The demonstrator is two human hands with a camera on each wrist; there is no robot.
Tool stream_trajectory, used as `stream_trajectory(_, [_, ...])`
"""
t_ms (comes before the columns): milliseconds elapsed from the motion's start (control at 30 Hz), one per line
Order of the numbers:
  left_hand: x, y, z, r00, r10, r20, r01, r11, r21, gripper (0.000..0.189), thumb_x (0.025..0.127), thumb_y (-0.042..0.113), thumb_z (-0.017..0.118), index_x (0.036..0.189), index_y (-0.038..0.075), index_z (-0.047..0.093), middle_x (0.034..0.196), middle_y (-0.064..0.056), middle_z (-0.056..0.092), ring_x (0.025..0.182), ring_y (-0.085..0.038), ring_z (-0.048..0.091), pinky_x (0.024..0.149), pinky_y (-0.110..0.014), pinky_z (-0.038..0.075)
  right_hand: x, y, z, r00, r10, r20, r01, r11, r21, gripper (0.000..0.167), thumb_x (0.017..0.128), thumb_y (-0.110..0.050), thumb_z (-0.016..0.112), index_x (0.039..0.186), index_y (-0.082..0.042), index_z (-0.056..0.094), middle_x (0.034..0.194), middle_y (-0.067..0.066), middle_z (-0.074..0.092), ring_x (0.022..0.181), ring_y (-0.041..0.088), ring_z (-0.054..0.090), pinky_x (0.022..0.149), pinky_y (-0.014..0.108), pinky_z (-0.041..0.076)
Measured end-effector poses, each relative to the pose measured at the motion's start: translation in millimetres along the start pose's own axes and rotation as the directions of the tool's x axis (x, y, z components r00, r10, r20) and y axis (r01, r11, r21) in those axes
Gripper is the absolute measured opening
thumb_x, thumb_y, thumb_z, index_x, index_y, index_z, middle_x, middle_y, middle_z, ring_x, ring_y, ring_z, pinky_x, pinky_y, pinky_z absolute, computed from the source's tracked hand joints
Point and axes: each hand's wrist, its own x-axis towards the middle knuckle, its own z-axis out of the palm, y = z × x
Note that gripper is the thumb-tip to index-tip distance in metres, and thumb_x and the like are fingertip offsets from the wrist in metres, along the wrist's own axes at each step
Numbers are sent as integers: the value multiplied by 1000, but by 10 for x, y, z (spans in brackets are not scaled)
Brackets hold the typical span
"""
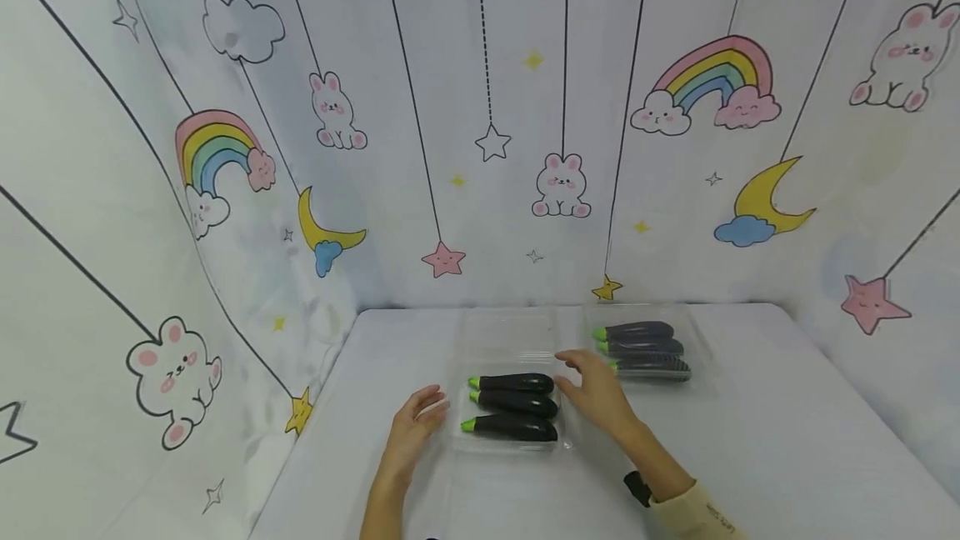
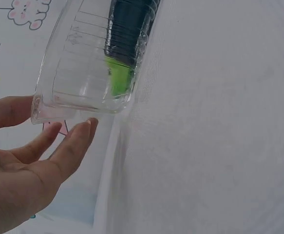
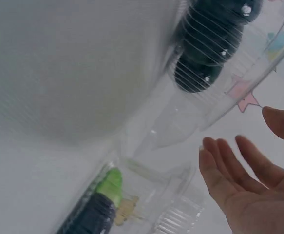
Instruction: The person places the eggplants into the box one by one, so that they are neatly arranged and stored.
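Note:
A clear plastic clamshell box (image 1: 510, 448) lies with its lid (image 1: 510, 332) folded back on the white table. Three glossy dark eggplants (image 1: 513, 403) with green stem ends lie side by side in it, stems to the left. My left hand (image 1: 411, 427) is at the box's left side, fingers loosely bent; in the left wrist view thumb and fingers (image 2: 73, 144) are around the rim corner, and I cannot tell if they touch it. At the right side, my right hand (image 1: 596, 390) is held with parted fingers; the right wrist view shows a gap between its fingertips (image 3: 207, 144) and the box.
A second clear box (image 1: 701, 357) with dark eggplants (image 1: 637, 330) under clear plastic stands at the back right, just beyond my right hand. A white cloth wall (image 1: 495, 215) with cartoon drawings rises behind the table (image 1: 750, 457) and along its sides.

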Motion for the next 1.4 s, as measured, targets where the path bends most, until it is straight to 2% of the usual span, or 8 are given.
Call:
stream_trajectory(167, [24,17,-40,997,-5,-71,12,995,100,48,104,11,59,148,-6,49,145,-26,57,130,-41,59,109,-55,50,-3,35,45,996,30,81,-33,999,39,50,98,-12,72,141,10,55,136,28,63,119,43,66,96,56,58])
stream_trajectory(433, [249,113,-16,999,-18,-34,19,999,46,45,105,3,54,148,-10,47,146,-30,54,136,-43,55,112,-44,51,97,-2,32,991,86,107,-95,991,89,53,105,-5,58,149,18,39,144,36,54,125,47,62,102,57,55])
stream_trajectory(500, [341,119,0,999,-34,-22,34,999,19,48,105,4,55,149,-11,45,148,-31,53,137,-43,54,114,-46,48,140,-16,41,988,98,117,-108,991,82,52,105,-4,55,147,21,38,138,38,57,119,46,66,97,54,59])
stream_trajectory(633, [515,106,28,997,-72,3,72,997,6,53,105,9,56,152,-10,41,151,-30,50,141,-42,50,119,-50,43,211,12,118,977,137,162,-150,987,66,53,104,-2,50,146,26,33,115,37,67,80,42,71,63,47,61])
stream_trajectory(833, [713,62,4,993,-70,97,82,989,-126,54,111,11,46,155,-14,29,159,-34,36,150,-44,37,125,-50,33,240,102,235,975,152,161,-153,988,-1,50,102,0,49,139,31,36,104,33,70,81,40,71,70,51,62])
stream_trajectory(1000, [858,11,20,982,-43,183,91,961,-260,53,111,5,41,156,-18,22,162,-38,26,154,-45,26,128,-49,24,260,116,262,969,200,144,-210,976,59,53,100,1,47,144,27,34,75,9,58,64,24,54,60,42,52])
stream_trajectory(1200, [954,-86,92,973,-37,229,115,935,-336,52,110,-1,35,155,-20,18,162,-40,21,154,-47,21,129,-49,21,263,130,314,974,199,110,-208,975,79,52,101,2,49,146,23,36,95,21,71,89,39,70,89,57,58])
stream_trajectory(1400, [980,-131,119,971,-25,237,118,914,-388,53,108,-5,30,159,-15,17,163,-41,18,154,-49,20,129,-50,19,285,165,365,971,217,104,-225,971,78,46,102,1,47,142,23,43,124,38,65,124,55,58,109,64,46])
